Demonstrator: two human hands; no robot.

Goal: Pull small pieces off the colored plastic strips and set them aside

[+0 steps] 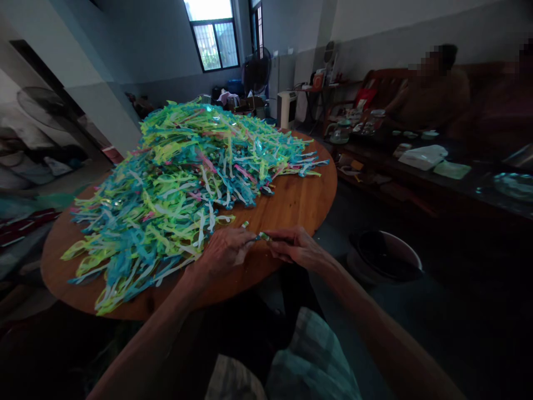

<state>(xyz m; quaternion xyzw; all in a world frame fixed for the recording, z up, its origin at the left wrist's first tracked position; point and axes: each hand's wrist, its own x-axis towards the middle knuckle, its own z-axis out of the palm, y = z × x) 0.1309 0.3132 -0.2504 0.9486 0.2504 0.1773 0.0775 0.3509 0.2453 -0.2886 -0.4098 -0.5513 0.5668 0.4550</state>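
A large heap of thin plastic strips (187,161), blue, yellow-green, white and pink, covers most of the round wooden table (300,194). At the near edge of the table, my left hand (227,245) is closed in a pinch, its fingertips at a small green-and-white piece (264,236). From the other side my right hand (293,244) pinches the same piece, thumb and fingers pressed together. What kind of thing it is, I cannot make out. Just beyond my left fingertips shows another small pale-and-green bit (245,224). White strips lie beside my left hand.
On the floor to the right stands a round bucket (385,255). Further right, a long dark table (375,147) bears a glass pitcher (339,132) and a white plastic bag (422,157). A person (433,94) sits behind it. A standing fan (256,72) is at the back.
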